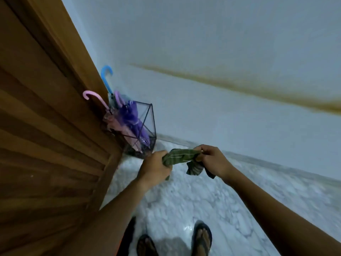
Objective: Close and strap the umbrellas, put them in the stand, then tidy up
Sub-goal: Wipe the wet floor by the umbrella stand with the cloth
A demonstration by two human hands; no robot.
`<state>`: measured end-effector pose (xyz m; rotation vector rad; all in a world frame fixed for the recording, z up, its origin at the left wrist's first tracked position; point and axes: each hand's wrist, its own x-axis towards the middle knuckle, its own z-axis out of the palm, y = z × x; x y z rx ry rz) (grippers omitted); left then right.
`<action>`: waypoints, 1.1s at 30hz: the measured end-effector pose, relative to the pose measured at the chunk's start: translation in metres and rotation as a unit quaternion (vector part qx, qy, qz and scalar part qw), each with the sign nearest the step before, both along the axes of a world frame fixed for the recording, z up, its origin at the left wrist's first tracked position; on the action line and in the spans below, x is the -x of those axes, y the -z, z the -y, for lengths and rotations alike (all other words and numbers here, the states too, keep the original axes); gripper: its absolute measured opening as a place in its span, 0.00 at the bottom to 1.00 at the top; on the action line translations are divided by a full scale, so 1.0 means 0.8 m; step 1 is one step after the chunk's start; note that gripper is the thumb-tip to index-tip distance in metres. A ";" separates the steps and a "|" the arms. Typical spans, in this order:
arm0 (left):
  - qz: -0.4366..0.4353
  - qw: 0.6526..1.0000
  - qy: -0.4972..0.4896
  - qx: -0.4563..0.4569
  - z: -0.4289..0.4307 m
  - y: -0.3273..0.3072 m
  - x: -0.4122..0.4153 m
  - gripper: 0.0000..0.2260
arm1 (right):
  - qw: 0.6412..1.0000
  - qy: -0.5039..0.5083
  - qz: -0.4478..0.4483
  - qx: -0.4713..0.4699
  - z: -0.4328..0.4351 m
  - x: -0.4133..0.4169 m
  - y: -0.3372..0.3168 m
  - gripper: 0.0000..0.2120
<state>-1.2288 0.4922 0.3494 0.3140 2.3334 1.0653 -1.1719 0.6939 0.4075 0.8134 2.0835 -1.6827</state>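
The umbrellas [131, 117] sit in the stand [151, 108]. Just in front of it, the left hand [156, 163] and right hand [212, 159] each grip one cloth [180, 157]. Folding it flat first should wipe the floor [184, 200] there better.

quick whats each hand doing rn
Left hand: grips one end of the green striped cloth.
Right hand: pinches the cloth's other end.

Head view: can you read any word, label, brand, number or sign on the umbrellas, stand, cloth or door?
None: no text can be read anywhere in the head view.
The umbrellas, the wire stand, the green striped cloth gripped by the left hand and the right hand, and the wooden door show no lettering. The picture is blurred, so fine print could be missed.
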 end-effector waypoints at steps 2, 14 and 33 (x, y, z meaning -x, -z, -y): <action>0.049 0.998 -0.020 0.014 0.000 0.102 -0.007 0.05 | 1.000 -0.006 0.023 0.006 -0.002 0.008 0.106 0.12; -0.061 0.987 -0.034 0.143 -0.016 0.567 0.050 0.05 | 0.993 -0.087 -0.017 -0.073 -0.020 0.101 0.621 0.13; -0.266 0.954 0.000 0.140 -0.033 0.830 0.109 0.26 | 0.945 -0.141 -0.149 -0.256 -0.005 0.228 0.875 0.25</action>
